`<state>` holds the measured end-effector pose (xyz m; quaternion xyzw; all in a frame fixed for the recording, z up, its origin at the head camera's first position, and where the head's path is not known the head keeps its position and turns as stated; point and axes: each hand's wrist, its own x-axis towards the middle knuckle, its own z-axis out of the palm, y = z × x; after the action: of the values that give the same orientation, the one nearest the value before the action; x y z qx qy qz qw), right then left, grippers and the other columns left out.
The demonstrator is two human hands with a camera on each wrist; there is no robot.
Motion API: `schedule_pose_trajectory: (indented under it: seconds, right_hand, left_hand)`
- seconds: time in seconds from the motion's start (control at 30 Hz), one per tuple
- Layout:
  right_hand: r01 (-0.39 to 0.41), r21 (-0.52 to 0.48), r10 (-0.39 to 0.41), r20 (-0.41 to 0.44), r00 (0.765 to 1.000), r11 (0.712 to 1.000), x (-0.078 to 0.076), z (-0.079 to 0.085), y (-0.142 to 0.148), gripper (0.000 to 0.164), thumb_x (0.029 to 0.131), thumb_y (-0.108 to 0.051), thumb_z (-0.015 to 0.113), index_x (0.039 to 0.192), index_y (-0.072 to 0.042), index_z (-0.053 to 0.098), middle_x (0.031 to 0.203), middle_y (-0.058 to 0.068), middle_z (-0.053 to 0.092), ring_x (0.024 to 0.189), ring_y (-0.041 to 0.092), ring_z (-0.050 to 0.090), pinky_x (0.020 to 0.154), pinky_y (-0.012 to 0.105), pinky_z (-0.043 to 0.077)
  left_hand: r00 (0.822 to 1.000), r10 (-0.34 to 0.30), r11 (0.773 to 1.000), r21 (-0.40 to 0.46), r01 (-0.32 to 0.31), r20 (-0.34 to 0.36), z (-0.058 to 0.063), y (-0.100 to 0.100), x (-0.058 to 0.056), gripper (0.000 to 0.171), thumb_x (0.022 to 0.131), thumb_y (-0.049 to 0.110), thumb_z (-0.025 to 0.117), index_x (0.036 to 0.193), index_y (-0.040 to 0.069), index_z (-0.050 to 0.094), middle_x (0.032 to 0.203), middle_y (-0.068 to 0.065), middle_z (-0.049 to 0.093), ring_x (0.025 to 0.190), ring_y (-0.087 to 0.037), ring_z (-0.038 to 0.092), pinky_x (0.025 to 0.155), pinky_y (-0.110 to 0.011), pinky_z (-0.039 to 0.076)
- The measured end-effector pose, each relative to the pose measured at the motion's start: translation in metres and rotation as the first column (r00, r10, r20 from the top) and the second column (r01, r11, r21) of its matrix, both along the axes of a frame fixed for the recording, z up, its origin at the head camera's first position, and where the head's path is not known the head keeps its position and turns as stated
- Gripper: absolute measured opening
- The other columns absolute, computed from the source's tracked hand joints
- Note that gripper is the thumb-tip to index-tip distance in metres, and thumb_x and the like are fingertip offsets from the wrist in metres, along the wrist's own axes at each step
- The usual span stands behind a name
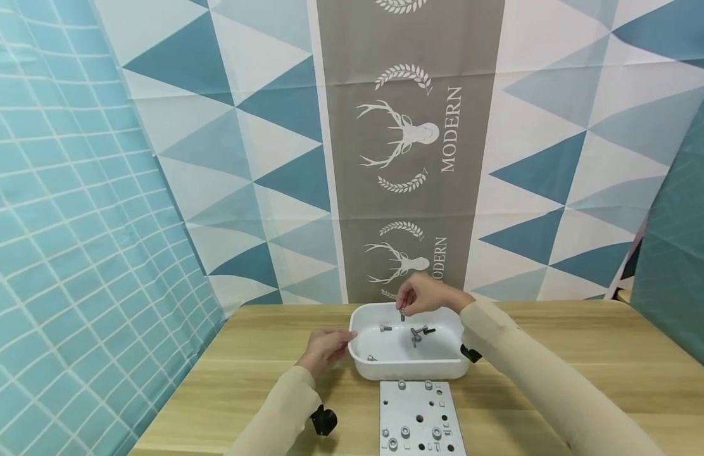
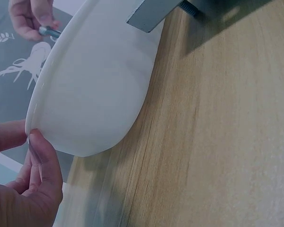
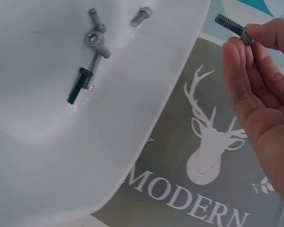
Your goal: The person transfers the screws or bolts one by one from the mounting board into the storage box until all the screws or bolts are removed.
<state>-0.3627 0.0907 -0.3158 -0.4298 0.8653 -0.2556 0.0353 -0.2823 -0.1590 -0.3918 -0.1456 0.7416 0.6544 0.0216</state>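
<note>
My right hand [image 1: 423,294] pinches a silver bolt [image 3: 232,26] by its head between thumb and fingertips, above the far side of a white plastic tray [image 1: 409,369]. The bolt's threaded end points down in the head view. My left hand [image 2: 35,184] holds the tray's left rim between thumb and fingers. Inside the tray lie several loose bolts: a cluster of silver ones [image 3: 94,40] with a black bolt [image 3: 78,86] against it, a single silver bolt [image 3: 141,16] apart, and another small one [image 1: 371,358] near the front left corner.
A metal plate [image 1: 411,415] with holes and several bolts set in it lies just in front of the tray on the wooden table [image 1: 261,354]. Patterned curtains [image 1: 409,190] hang behind, and blue checked cloth [image 1: 90,253] covers the left side.
</note>
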Motion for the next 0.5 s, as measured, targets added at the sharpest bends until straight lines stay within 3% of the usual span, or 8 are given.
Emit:
schedule_pose_trajectory:
  seconds: [0.3, 0.5]
  right_hand:
    - [0.065, 0.034, -0.066, 0.019, 0.998, 0.997, -0.006, -0.010, -0.001, 0.007, 0.076, 0.000, 0.072, 0.081, -0.005, 0.073, 0.076, 0.004, 0.072, 0.064, 0.002, 0.058, 0.061, 0.014, 0.050]
    - [0.060, 0.020, -0.060, 0.014, 0.998, 0.998, -0.007, -0.012, -0.002, 0.009, 0.077, 0.001, 0.071, 0.084, -0.002, 0.073, 0.078, 0.005, 0.073, 0.067, 0.001, 0.059, 0.064, 0.014, 0.052]
  left_hand:
    - [1.000, 0.003, 1.000, 0.004, -0.003, -0.011, -0.002, 0.000, -0.002, 0.031, 0.084, 0.010, 0.074, 0.109, -0.007, 0.069, 0.093, -0.012, 0.071, 0.071, -0.010, 0.061, 0.061, -0.016, 0.052]
    - [1.000, -0.001, 1.000, 0.003, 0.001, -0.021, -0.002, 0.000, -0.001, 0.031, 0.084, 0.011, 0.074, 0.109, -0.008, 0.069, 0.091, -0.010, 0.070, 0.071, -0.009, 0.061, 0.061, -0.016, 0.052]
